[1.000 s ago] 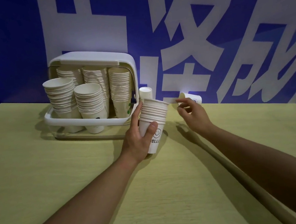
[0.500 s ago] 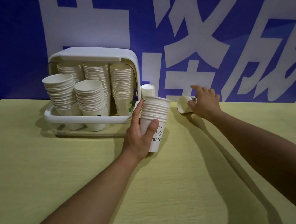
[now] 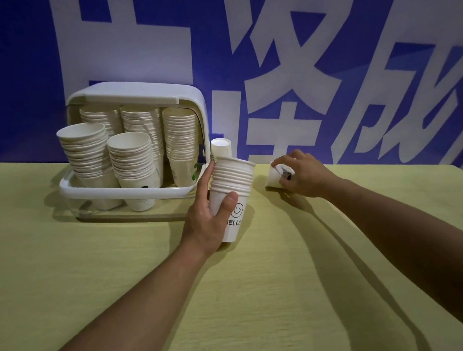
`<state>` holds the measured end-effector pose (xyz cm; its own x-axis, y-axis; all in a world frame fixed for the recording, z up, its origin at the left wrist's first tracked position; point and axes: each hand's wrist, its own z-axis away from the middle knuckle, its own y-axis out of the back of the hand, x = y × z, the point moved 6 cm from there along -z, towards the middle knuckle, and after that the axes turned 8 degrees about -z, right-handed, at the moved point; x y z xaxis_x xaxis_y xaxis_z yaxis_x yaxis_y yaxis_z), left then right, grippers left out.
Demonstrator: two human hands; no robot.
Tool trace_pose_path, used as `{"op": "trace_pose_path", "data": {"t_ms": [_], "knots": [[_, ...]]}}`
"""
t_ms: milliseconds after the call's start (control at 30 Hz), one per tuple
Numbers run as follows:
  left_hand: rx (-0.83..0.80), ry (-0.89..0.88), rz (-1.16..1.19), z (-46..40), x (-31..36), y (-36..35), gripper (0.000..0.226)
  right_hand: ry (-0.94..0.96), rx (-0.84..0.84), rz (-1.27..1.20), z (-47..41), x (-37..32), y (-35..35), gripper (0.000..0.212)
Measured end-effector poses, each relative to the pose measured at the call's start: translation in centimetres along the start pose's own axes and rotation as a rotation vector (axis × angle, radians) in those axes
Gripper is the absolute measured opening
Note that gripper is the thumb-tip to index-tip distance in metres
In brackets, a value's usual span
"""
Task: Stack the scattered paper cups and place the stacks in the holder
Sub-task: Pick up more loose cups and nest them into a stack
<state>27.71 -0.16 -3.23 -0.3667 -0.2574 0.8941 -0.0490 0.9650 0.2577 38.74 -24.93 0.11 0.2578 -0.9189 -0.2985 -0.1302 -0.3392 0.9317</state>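
My left hand (image 3: 205, 221) grips a stack of white paper cups (image 3: 232, 185), upright on the table, with a smiley face and lettering on the bottom cup. To its right my right hand (image 3: 300, 175) grips a single white cup (image 3: 272, 177) that lies on its side near the table's far edge. A white holder (image 3: 123, 188) with an open lid stands at the back left and holds several tall cup stacks (image 3: 134, 157). Another upturned cup (image 3: 221, 148) stands just behind the held stack, next to the holder.
The yellow-green table (image 3: 120, 272) stretches toward me under both forearms. A blue wall with large white characters (image 3: 297, 54) rises right behind the table's far edge. The table's right edge runs diagonally at the far right.
My right hand has reached out to the far edge and closed round the lying cup, drawing it slightly nearer. My left hand keeps the stack where it was.
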Motion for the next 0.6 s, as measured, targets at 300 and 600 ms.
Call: {"op": "trace_pose_path", "data": {"t_ms": [300,600], "knots": [[-0.009,-0.007,-0.023,0.2,0.0,-0.1,0.066,-0.045,-0.048,-0.094,-0.4,-1.3,0.4,0.057],[0.015,-0.044,-0.055,0.1,0.1,-0.1,0.067,0.073,0.4,-1.052,1.0,-8.0,5.6,0.052]]}}
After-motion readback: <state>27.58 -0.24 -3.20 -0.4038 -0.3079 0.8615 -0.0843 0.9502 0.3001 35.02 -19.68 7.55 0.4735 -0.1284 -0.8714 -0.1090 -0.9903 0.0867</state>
